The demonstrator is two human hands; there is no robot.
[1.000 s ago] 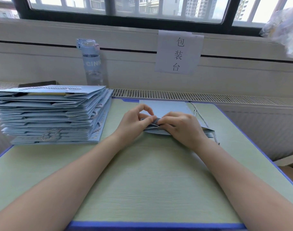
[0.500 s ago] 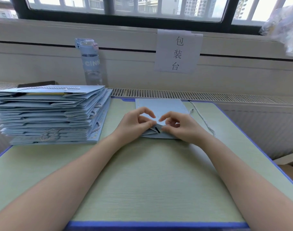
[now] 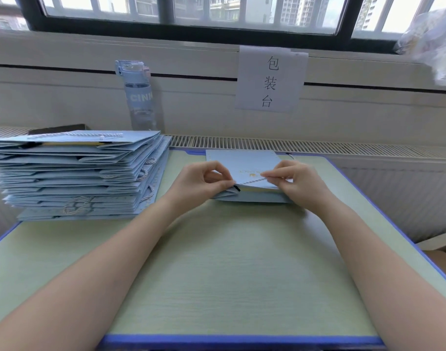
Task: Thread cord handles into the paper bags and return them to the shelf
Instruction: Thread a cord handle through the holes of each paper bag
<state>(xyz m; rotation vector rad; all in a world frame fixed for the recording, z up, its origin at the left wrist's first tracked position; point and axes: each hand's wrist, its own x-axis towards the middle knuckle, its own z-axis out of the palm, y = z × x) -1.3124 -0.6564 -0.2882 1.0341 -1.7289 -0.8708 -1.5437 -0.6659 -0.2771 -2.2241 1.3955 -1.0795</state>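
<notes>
On the green table [image 3: 229,274], the left hand [image 3: 201,183] pinches the paper bag [image 3: 242,160] and the right hand [image 3: 300,183] pinches the cord [image 3: 252,180], which may slip out if tugged hard.

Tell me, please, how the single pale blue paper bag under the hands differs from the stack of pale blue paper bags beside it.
The single pale blue paper bag lies alone; the stack of pale blue paper bags is piled at its left. The left hand and right hand pinch a white twisted cord taut across the single bag; the stack is untouched, its cord handles looped. Both lie flat on the green table.
</notes>
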